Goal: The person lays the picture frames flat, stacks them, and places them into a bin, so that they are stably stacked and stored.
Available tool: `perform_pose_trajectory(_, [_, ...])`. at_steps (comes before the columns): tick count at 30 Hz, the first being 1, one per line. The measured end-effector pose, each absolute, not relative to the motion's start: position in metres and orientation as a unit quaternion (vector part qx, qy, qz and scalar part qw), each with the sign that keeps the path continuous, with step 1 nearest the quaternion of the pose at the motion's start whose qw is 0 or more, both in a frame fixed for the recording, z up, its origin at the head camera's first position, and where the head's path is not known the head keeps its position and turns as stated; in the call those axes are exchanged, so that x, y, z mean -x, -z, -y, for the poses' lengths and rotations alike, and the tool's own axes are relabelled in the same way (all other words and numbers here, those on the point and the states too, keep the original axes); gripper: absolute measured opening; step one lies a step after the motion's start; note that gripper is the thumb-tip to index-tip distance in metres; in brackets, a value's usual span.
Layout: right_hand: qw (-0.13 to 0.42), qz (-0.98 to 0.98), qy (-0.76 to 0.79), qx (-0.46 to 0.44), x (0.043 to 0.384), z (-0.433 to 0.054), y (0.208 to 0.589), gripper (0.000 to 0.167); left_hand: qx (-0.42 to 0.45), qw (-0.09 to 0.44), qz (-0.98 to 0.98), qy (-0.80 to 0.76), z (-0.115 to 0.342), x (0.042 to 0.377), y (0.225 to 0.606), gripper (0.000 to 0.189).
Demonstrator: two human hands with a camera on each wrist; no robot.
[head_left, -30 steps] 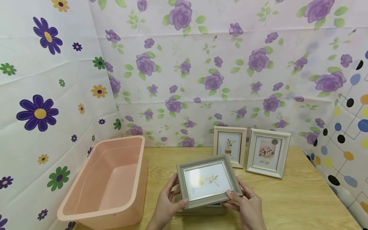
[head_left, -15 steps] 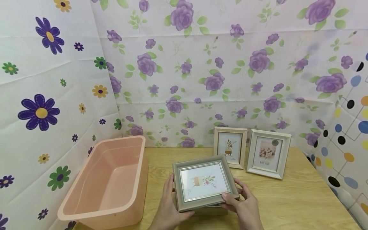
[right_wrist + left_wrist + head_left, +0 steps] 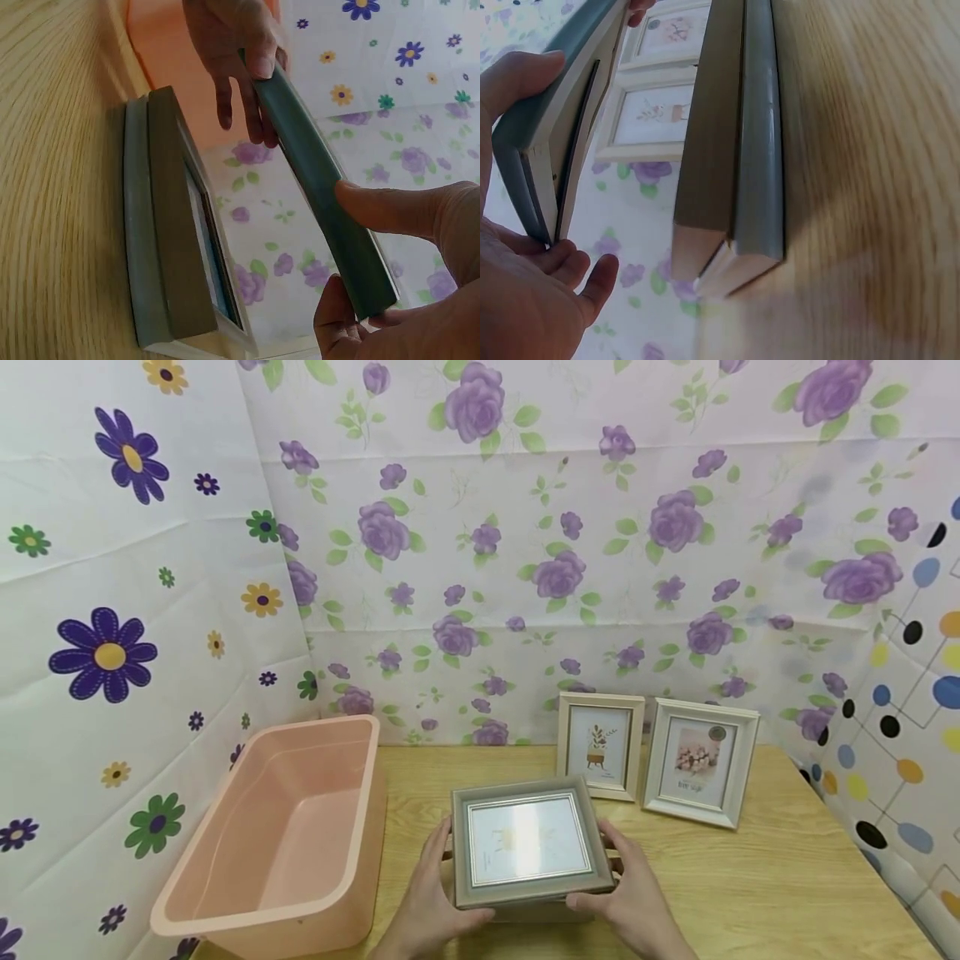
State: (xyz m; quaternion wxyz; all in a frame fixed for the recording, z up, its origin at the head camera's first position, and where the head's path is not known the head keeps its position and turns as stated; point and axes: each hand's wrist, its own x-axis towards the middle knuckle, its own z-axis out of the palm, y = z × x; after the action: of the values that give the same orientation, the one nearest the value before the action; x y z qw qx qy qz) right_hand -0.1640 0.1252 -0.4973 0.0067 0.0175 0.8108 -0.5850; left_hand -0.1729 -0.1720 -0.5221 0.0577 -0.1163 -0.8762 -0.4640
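L hand [image 3: 431,897] & R hand [image 3: 632,893] pinch grey frame [image 3: 529,842]; we lose pt of its pic [image 3: 498,843] in glare. Wrist cams show stack [image 3: 716,150] apart below, mostly hidden from head cam.

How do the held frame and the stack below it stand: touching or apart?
Apart. The left wrist view shows floral cloth through the gap between the held frame and the stack.
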Motion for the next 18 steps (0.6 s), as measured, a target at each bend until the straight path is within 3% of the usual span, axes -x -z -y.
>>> perform_pose_trajectory(10, [-0.015, -0.837, 0.547, -0.007, 0.172, -0.123, 0.515, 0.114, 0.108, 0.019, 0.885, 0.452, 0.178, 0.182, 0.532, 0.139])
perform_pose_trajectory(18, [0.0, -0.843, 0.538, -0.008, 0.178, -0.121, 0.527, 0.107, 0.109, -0.008, 0.894, 0.435, 0.181, 0.184, 0.538, 0.137])
